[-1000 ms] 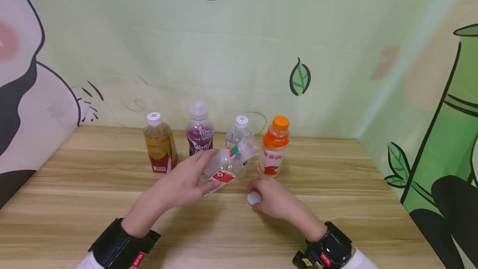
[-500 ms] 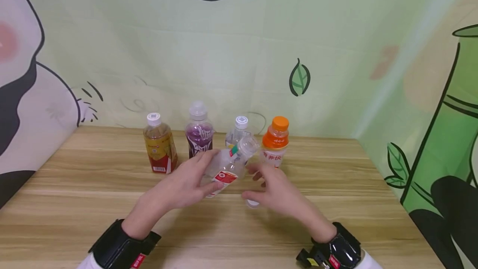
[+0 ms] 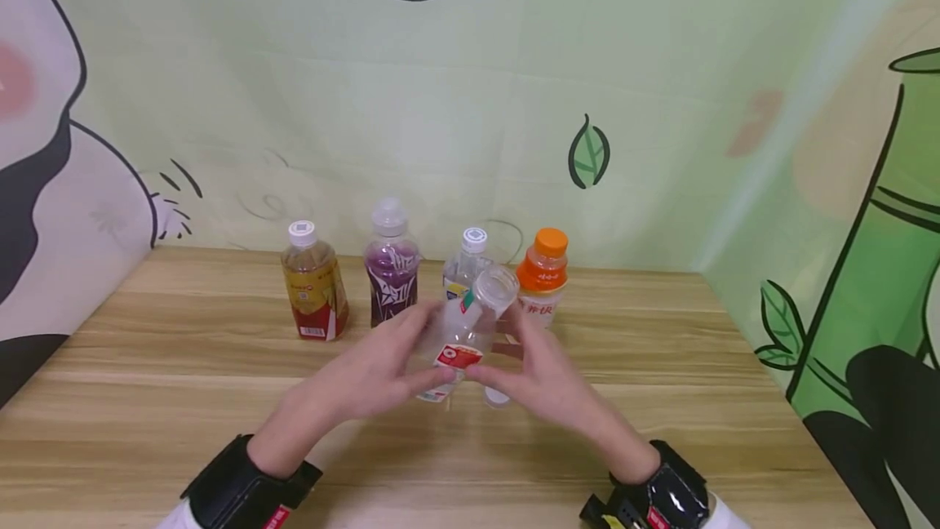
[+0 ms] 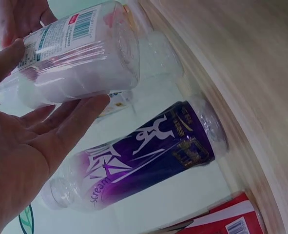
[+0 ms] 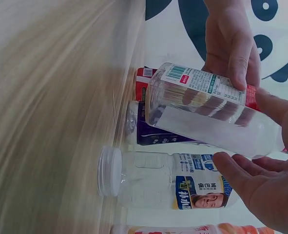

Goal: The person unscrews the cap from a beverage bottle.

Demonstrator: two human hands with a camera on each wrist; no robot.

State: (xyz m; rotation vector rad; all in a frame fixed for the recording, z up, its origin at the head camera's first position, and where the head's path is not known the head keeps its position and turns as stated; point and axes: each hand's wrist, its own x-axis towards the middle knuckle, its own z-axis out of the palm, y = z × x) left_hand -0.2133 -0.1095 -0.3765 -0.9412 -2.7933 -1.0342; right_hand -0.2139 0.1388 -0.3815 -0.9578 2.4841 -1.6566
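Note:
A clear plastic bottle [image 3: 459, 356] with a red and white label is held tilted above the table, its uncapped mouth toward the upper right in the head view. My left hand [image 3: 367, 374] grips it from the left, with the thumb in front. On the other side my right hand [image 3: 547, 374] holds it too, thumb at the label and fingers behind. In the right wrist view both hands meet on the bottle [image 5: 202, 107]. A white cap [image 3: 496, 397] lies on the table below my right hand, partly hidden by it.
Behind the hands stand a brown tea bottle [image 3: 316, 292], a purple drink bottle [image 3: 392, 268], a clear bottle with a white cap [image 3: 474, 242] and an orange-capped bottle [image 3: 543, 276]. The wooden table [image 3: 184, 398] ends at a printed backdrop [image 3: 470, 104].
My right hand has let go of the white cap, leaving it on the table, and moved up to the clear bottle. The bottle has shifted slightly right and tilts more upright in my left hand.

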